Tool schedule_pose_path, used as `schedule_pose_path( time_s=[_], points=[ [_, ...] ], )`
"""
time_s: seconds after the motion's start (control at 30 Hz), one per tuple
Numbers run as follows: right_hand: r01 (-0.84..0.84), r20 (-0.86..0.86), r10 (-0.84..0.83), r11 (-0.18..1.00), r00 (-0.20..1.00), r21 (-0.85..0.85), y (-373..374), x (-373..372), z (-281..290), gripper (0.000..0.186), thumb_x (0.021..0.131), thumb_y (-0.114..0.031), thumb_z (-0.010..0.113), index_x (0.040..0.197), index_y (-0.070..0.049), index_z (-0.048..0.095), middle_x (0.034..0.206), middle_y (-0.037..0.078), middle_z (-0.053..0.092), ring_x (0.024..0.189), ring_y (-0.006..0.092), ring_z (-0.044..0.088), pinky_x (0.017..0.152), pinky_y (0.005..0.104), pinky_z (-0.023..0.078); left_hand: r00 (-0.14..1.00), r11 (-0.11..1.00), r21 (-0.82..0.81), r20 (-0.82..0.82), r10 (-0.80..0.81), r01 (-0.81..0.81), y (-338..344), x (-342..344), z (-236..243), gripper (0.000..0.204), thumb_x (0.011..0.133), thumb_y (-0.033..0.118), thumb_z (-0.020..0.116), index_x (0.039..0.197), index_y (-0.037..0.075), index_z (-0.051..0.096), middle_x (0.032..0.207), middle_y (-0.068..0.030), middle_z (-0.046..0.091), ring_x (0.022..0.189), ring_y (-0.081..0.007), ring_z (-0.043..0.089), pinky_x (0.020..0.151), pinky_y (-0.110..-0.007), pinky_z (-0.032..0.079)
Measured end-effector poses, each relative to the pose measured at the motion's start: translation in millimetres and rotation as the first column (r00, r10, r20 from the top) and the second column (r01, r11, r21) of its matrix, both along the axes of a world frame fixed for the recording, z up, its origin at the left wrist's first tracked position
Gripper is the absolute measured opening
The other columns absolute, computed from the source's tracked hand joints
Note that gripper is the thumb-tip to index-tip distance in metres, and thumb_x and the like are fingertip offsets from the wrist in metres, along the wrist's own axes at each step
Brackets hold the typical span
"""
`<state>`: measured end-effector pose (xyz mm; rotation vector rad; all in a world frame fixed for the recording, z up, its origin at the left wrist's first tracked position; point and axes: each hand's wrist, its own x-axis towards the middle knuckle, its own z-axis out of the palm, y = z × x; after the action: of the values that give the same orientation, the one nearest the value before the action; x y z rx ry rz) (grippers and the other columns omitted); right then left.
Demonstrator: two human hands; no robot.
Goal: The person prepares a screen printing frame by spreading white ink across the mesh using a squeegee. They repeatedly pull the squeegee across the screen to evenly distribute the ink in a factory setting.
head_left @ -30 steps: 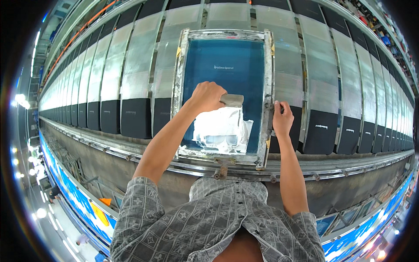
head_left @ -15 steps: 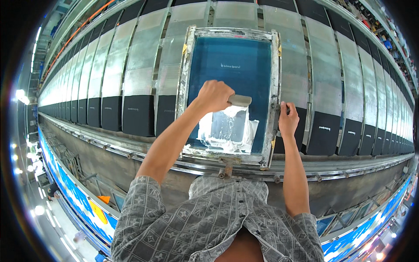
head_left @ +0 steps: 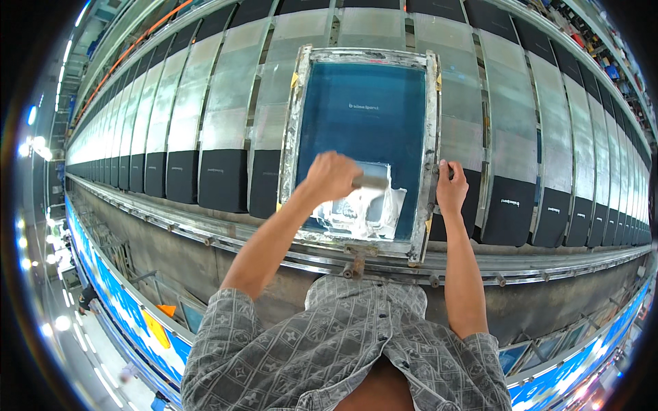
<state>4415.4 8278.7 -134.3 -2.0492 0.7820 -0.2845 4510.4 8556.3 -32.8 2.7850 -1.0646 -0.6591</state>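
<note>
My left hand [head_left: 332, 178] is closed around the squeegee [head_left: 372, 181], a short grey blade partly hidden by my fingers and a little blurred. It is over the near half of a screen-printing frame [head_left: 432, 116] with dark blue mesh [head_left: 363, 133]. White ink [head_left: 389, 218] lies thick on the mesh around and below the squeegee, nearest to me. At the frame's right side, my right hand [head_left: 452, 190] is closed, thumb and fingertips pinched at its outer edge. A small light print mark shows on the upper mesh.
Long pale boards [head_left: 452, 89] stand side by side in a curving row beneath and beyond the frame. Black fabric pieces [head_left: 223, 179] cover their near ends. A metal rail [head_left: 534, 267] with bolts runs between me and the boards.
My left hand has drawn the squeegee a short way toward me over the white ink. The right hand stays at the frame's edge.
</note>
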Motion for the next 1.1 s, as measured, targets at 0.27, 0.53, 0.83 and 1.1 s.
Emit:
schedule_pose_path(
  time_s=[0.27,0.53,0.83,1.1],
  points=[
    [-0.063,-0.023,0.063,0.998,0.998,0.025,-6,3,6,0.031,0.100,-0.033,0.066,0.098,-0.002,0.068,0.085,0.018,0.068,0.073,0.0347,0.064,0.072,0.0398,0.051,0.968,0.995,-0.097,0.249,0.035,-0.011,22,-62,-52,0.033,0.076,0.003,0.072,0.108,0.014,0.075,0.103,-0.0034,0.075,0.076,-0.0263,0.070,0.070,-0.040,0.057],
    [-0.044,0.152,0.050,0.998,0.987,-0.038,72,17,24,0.029,0.100,-0.029,0.068,0.090,-0.002,0.065,0.077,0.012,0.064,0.068,0.0242,0.058,0.070,0.0387,0.049,0.908,0.938,-0.345,0.386,0.164,-0.022,115,-131,-18,0.047,0.066,0.000,0.070,0.112,0.009,0.069,0.112,-0.0027,0.070,0.099,-0.0213,0.064,0.085,-0.040,0.051],
    [-0.027,0.121,0.020,0.998,0.992,0.063,195,48,5,0.028,0.100,-0.031,0.067,0.093,-0.004,0.065,0.072,0.008,0.061,0.063,0.0186,0.056,0.062,0.0345,0.046,0.968,0.949,-0.313,0.232,0.100,-0.023,234,-67,-18,0.029,0.069,0.012,0.081,0.098,0.013,0.075,0.094,-0.0009,0.074,0.082,-0.0245,0.071,0.073,-0.039,0.055],
    [-0.014,0.055,0.015,1.000,0.998,-0.027,208,60,0,0.029,0.100,-0.032,0.066,0.097,-0.003,0.067,0.080,0.015,0.068,0.068,0.0301,0.064,0.068,0.0379,0.051,1.000,0.994,-0.106,-0.012,0.022,-0.024,227,35,-8,0.026,0.079,0.038,0.081,0.095,0.017,0.078,0.085,-0.0059,0.073,0.085,-0.0312,0.072,0.074,-0.047,0.056]
  ],
)
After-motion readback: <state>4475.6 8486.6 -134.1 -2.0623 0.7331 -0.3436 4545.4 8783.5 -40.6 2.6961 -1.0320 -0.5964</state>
